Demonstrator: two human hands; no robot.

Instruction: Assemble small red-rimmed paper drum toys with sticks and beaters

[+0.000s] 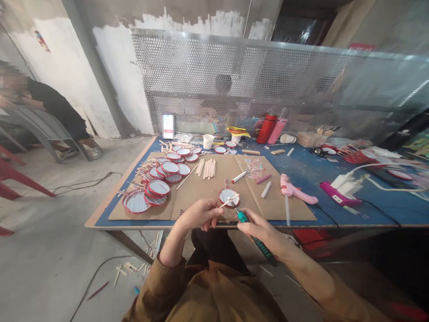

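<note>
My left hand (203, 213) is closed, pinching a thin wooden stick (225, 204) near the front edge of the table. Black-and-teal pliers (241, 217) are in my right hand (257, 227), their jaws at the stick. Just behind both hands lies a small round disc (225, 192) with a red rim and a pale face, on a cardboard sheet (187, 201); the stick and jaws cover part of it. To the left, many similar red-rimmed discs (158, 188) are piled up, with sticks among them. Flat wooden sticks (209, 169) lie in a group behind my left hand.
A pink glue gun (298, 192) rests at the right, near a purple power strip (338, 193) with white plugs and cables. Markers (239, 177) and small twisted pieces (255, 169) lie mid-table. Bottles (267, 129) and a paper cup (208, 141) stand behind. A person (50, 103) sits far left.
</note>
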